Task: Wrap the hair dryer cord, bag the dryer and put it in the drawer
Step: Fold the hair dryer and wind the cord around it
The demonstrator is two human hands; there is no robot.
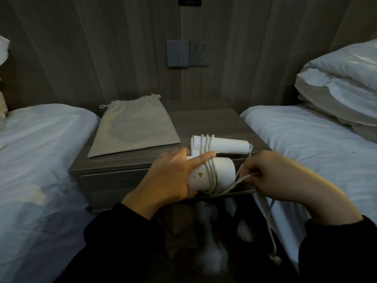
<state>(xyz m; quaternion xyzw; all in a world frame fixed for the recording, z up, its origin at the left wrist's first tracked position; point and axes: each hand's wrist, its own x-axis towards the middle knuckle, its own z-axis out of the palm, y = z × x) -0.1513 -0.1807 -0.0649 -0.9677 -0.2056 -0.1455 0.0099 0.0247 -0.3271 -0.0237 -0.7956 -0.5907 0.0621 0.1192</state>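
Observation:
A white folded hair dryer [223,170] is held in front of the nightstand, with several turns of its white cord [210,160] looped round barrel and handle. My left hand [173,180] grips the dryer's left end, index finger laid across the loops. My right hand [271,176] pinches the loose cord just right of the barrel. The rest of the cord hangs down to the plug [275,260] near the floor. A beige drawstring bag [132,129] lies flat on the nightstand's left half. The drawer front [114,180] below the top is closed.
The wooden nightstand [214,121] stands between two white beds, one at the left [40,160] and one at the right [316,150] with stacked pillows [342,82]. A switch panel and a socket [199,53] sit on the wall behind.

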